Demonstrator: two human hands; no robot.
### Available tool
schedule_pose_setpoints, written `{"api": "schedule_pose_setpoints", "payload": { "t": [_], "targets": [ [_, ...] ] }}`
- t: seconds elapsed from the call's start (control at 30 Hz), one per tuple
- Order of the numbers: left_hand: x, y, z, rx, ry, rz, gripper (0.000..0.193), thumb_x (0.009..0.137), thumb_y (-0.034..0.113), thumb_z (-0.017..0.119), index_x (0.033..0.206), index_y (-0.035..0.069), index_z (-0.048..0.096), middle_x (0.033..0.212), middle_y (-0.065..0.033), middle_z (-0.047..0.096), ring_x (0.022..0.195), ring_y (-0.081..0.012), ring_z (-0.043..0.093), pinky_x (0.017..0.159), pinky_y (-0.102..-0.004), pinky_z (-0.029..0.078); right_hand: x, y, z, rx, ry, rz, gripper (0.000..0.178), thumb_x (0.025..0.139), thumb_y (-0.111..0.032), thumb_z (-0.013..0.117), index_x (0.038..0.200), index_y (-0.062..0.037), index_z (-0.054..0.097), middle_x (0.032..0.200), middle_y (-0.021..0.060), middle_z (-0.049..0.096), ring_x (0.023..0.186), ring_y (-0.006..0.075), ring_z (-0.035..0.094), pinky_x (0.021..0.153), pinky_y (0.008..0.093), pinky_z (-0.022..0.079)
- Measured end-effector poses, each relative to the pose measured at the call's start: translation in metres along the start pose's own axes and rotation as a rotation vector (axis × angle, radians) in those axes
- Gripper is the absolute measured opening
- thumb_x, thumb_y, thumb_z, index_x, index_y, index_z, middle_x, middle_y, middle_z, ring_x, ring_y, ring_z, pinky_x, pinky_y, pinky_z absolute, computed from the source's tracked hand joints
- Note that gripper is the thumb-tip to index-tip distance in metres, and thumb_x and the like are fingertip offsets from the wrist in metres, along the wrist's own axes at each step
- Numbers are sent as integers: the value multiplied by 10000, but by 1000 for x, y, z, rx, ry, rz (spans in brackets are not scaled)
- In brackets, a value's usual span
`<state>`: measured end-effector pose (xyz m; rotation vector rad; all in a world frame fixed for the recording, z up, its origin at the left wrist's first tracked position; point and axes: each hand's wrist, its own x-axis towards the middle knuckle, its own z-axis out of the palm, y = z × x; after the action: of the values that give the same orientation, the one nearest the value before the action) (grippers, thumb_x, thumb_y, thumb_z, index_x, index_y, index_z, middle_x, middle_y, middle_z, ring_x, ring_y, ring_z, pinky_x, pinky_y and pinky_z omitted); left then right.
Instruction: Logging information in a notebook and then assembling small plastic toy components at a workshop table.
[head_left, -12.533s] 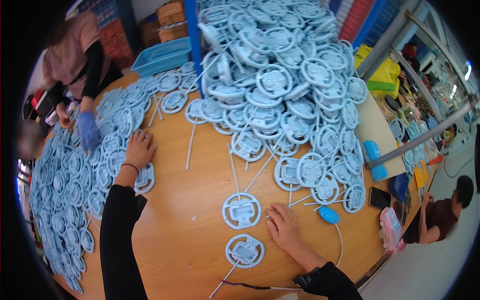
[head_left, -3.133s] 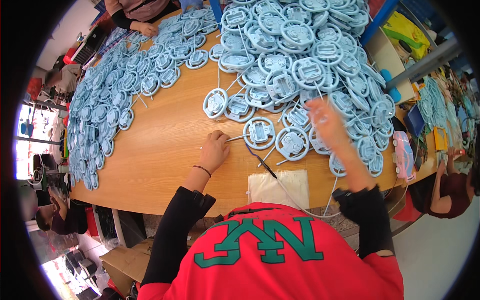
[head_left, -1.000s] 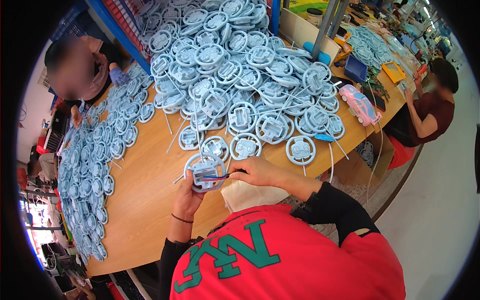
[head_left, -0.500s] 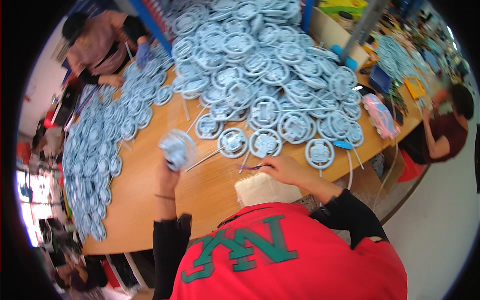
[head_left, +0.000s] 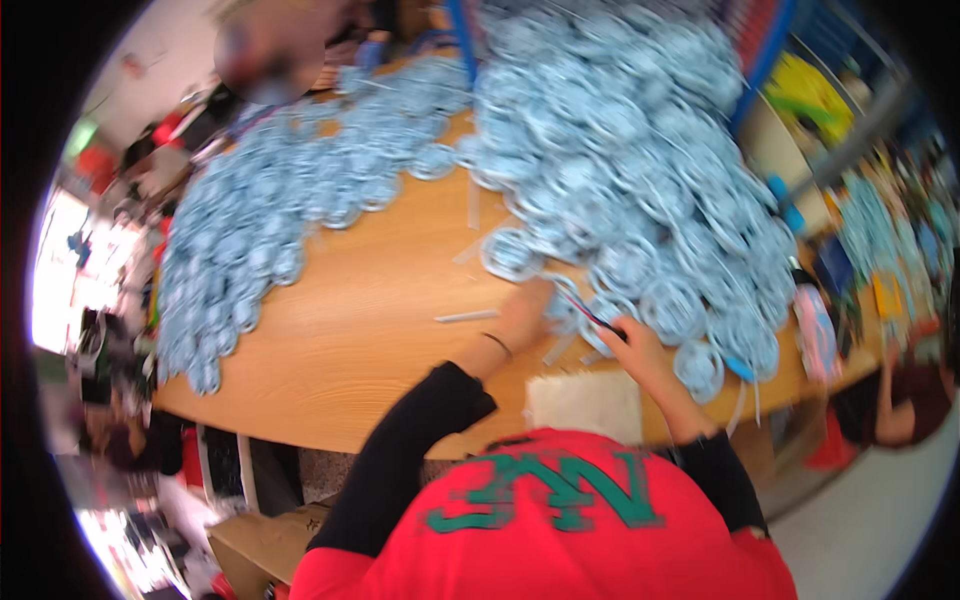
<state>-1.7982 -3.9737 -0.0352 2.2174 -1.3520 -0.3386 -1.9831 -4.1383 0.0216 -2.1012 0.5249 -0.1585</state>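
My left hand [head_left: 522,312] is at the near edge of the big heap, its fingers blurred and closed around the left side of a light blue round plastic piece [head_left: 564,305]. A pale stick [head_left: 466,316] lies beside that wrist. In my right hand [head_left: 640,352] is a thin dark tool [head_left: 603,322] with a reddish front part, pointing up and left toward the same piece; its exact kind is too blurred to tell. More ring-shaped blue pieces [head_left: 698,370] lie around my right hand. A cream cloth or pad [head_left: 583,402] is in front of me at the table edge.
A tall heap of blue pieces [head_left: 620,130] fills the back of the wooden table [head_left: 350,330] between blue posts [head_left: 768,65]. A second pile [head_left: 250,220] curves along the left. At right stands a pink object [head_left: 815,330]; a co-worker [head_left: 905,405] sits beyond.
My left hand has moved right, from holding a blue piece over the table to a piece at the heap. The earlier held piece is no longer in it. The view has swung left.
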Motion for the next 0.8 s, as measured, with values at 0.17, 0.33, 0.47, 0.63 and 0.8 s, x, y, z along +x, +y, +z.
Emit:
{"api": "schedule_pose_setpoints", "payload": {
  "t": [0.17,0.33,0.47,0.63,0.8],
  "targets": [
    [-9,34,-45,-47,-1,569,470,729,143,702,1148,24,526,1181,-168,551,1122,-360,529,981,-434,420,15,27,14,215,138,71,256,863,-262,664,814,-14,625,656,-8,555,592,82,488,513,257,386],
    [-47,57,-88,210,71,666,547,824,127,619,1333,57,430,1359,-165,433,1320,-338,369,1097,-424,318,25,-15,9,475,-192,270,235,883,-272,642,768,-70,612,546,-50,462,411,46,346,373,222,244],
    [-48,67,-100,-165,615,-44,486,928,236,578,1356,60,429,1350,-157,465,1280,-326,425,1078,-420,345,30,-51,-6,767,-62,254,241,929,-284,594,816,-71,607,530,-96,366,422,7,276,390,202,187],
    [-38,58,-82,-1499,33,-302,402,972,278,544,1299,50,490,1175,-41,603,1065,-171,586,950,-335,464,33,-68,-4,906,-57,192,221,944,-293,572,895,-78,579,546,-100,327,427,3,258,383,193,185],
    [-46,30,-92,-1209,280,-385,273,961,190,558,1162,11,601,1035,-36,653,908,-111,602,841,-280,488,21,-86,-13,281,1,-199,170,944,-210,556,950,-40,552,647,16,522,568,131,497,526,285,388]
  ]
}}
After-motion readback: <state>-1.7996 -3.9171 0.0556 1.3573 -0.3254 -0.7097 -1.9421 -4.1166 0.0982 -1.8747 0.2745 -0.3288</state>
